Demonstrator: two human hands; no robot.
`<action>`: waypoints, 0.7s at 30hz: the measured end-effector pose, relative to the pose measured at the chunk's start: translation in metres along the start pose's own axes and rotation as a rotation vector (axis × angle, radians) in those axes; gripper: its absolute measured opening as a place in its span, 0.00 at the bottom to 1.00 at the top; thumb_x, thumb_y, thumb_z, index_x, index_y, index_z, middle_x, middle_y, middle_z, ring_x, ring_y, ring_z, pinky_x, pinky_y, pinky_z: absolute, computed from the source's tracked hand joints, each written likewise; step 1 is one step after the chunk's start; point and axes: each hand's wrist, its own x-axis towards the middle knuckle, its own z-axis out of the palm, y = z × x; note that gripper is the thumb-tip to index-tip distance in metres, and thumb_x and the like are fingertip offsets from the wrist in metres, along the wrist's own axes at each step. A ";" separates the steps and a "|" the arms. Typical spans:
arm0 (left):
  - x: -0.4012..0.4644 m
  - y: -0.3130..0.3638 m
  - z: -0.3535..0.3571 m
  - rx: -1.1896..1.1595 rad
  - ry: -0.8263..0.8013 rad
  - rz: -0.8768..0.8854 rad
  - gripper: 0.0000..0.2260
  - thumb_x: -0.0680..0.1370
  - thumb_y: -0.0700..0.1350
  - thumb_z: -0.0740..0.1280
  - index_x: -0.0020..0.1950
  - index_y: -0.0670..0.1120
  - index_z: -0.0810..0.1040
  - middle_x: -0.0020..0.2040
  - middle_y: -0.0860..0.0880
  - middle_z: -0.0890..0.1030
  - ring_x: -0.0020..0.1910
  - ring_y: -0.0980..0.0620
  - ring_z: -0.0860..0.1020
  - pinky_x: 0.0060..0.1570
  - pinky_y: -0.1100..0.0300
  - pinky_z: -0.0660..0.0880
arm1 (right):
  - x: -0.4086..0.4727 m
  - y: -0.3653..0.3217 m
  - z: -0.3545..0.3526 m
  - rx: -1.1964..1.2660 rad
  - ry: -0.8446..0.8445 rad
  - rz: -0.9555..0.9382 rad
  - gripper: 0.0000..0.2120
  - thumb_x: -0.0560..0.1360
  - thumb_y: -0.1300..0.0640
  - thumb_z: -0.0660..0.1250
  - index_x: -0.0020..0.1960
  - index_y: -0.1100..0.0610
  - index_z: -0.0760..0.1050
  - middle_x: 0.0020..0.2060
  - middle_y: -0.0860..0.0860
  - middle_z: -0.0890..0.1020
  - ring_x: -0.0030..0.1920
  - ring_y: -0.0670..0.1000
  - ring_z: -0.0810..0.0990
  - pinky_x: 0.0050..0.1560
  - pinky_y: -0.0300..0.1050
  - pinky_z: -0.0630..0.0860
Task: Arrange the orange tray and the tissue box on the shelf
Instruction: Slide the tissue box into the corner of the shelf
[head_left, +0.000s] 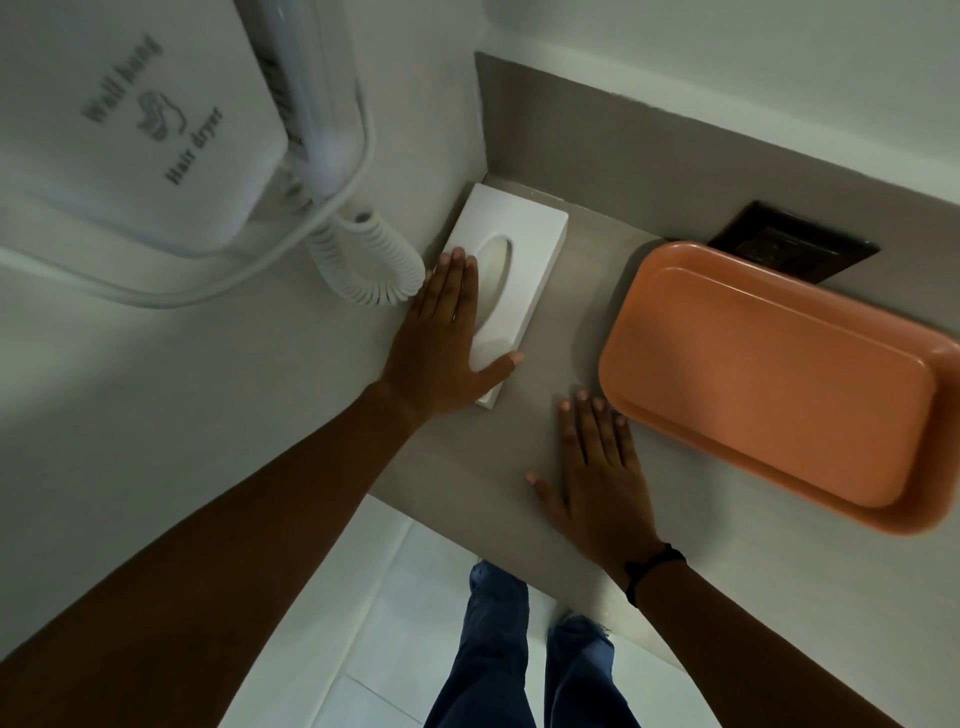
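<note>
While both hands lie flat and open, tissue box (501, 280) and orange tray (769, 384) rest on the grey shelf (566, 312).

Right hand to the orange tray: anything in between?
Nothing visible. The right hand lies flat on the bare shelf, its fingers at the near corner of the orange tray. The tissue box sits off left under the left hand.

Orange tray (769, 374), white tissue box (511, 249), grey shelf (519, 457), white hair dryer (130, 130) with grey lettering.
</note>
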 end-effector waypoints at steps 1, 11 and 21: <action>-0.008 -0.001 -0.001 0.006 0.015 0.017 0.52 0.81 0.76 0.54 0.87 0.35 0.49 0.88 0.36 0.51 0.89 0.38 0.49 0.88 0.45 0.48 | 0.003 -0.006 -0.003 0.078 -0.010 -0.003 0.42 0.85 0.34 0.56 0.88 0.62 0.56 0.87 0.62 0.60 0.88 0.63 0.56 0.87 0.64 0.59; -0.074 0.002 0.007 0.019 0.008 -0.107 0.49 0.81 0.71 0.58 0.85 0.31 0.56 0.86 0.32 0.59 0.86 0.35 0.58 0.84 0.39 0.61 | 0.134 -0.071 -0.073 1.228 0.188 0.518 0.20 0.85 0.52 0.69 0.74 0.61 0.75 0.58 0.44 0.84 0.59 0.35 0.84 0.62 0.41 0.84; -0.053 -0.007 0.013 0.028 0.027 -0.094 0.49 0.81 0.71 0.59 0.85 0.31 0.56 0.85 0.32 0.60 0.86 0.34 0.59 0.85 0.38 0.59 | 0.181 -0.060 -0.088 1.139 0.065 0.580 0.16 0.82 0.59 0.72 0.67 0.64 0.79 0.60 0.64 0.86 0.62 0.63 0.86 0.67 0.61 0.83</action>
